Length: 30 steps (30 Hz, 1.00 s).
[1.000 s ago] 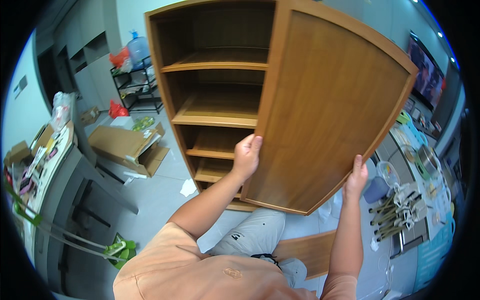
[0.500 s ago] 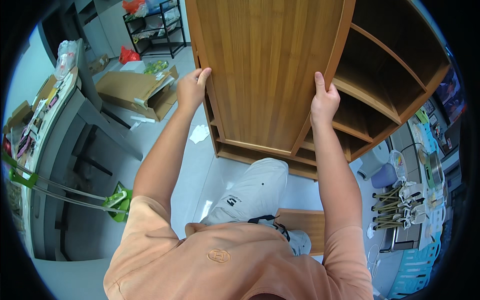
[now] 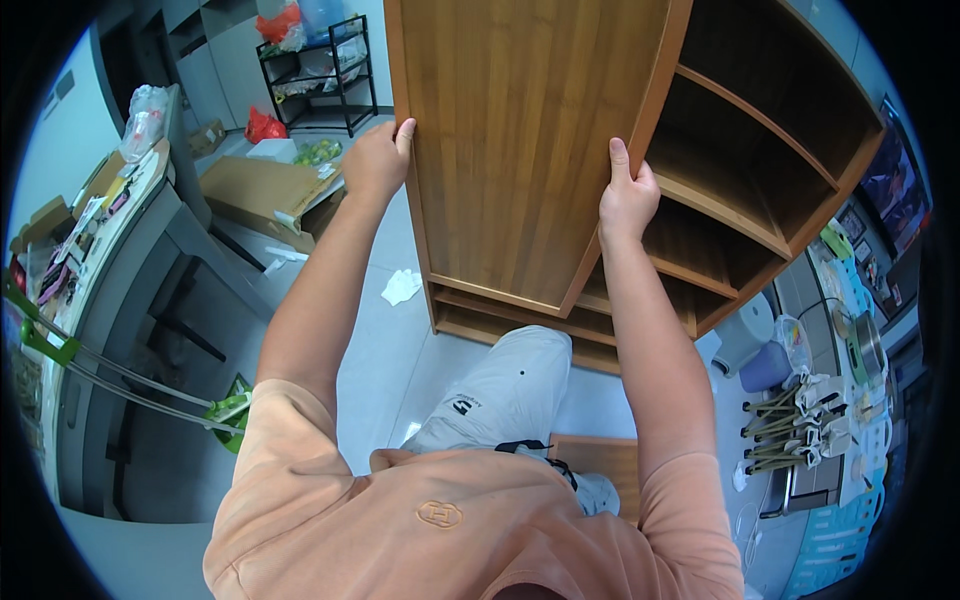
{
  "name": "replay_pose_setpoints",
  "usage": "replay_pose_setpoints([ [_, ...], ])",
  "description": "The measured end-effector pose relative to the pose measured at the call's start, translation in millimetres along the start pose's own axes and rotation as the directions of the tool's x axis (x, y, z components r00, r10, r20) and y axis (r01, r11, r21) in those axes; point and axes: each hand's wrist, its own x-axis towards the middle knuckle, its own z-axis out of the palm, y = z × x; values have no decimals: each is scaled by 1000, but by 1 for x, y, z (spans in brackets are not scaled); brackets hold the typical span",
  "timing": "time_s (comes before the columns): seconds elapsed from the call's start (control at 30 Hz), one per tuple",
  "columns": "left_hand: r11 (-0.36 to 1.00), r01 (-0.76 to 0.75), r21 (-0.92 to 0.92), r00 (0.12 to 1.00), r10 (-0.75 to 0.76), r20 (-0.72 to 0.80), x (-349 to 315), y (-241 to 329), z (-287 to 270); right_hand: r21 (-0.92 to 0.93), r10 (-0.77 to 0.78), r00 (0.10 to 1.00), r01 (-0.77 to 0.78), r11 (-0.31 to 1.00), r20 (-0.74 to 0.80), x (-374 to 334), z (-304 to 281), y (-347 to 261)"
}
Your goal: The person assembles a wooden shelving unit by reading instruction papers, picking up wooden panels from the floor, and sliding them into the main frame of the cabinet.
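Observation:
A tall brown wooden door panel (image 3: pixel 530 150) stands upright against the front of a wooden cabinet (image 3: pixel 760 215). Its left edge lines up with the cabinet's left side, and the shelf compartments on the right lie uncovered. My left hand (image 3: pixel 378 162) grips that left edge, thumb on the front face and fingers hidden behind. On the opposite edge, my right hand (image 3: pixel 630 200) is closed the same way, with its thumb pointing up. Below the panel, the cabinet's low bottom compartment shows. The panel's top runs out of the picture.
A wooden board (image 3: pixel 600 465) lies on the floor by my leg. To the left are a cluttered table (image 3: pixel 165 180), a flattened cardboard box (image 3: pixel 260 195) and a black rack (image 3: pixel 345 90). On the right stand a purple bin (image 3: pixel 765 368) and folded stools (image 3: pixel 800 420).
The panel has slid left across the cabinet front with both my hands on it. The gap along the cabinet's left side is now covered. My view has shifted slightly.

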Motion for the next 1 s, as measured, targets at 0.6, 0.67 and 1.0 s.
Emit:
replay_pose_setpoints([
  [0.6,949,93,-301,995,-101,-9,-6,8,28,-70,-99,993,103,992,58,-1,-4,5],
  [0.67,964,93,-249,995,-100,-16,-8,8,27,-92,-121,989,129,987,88,-3,-10,-3],
  [1.0,977,17,-213,976,-63,-209,-11,19,39,-331,-128,972,190,924,199,4,-26,2],
])
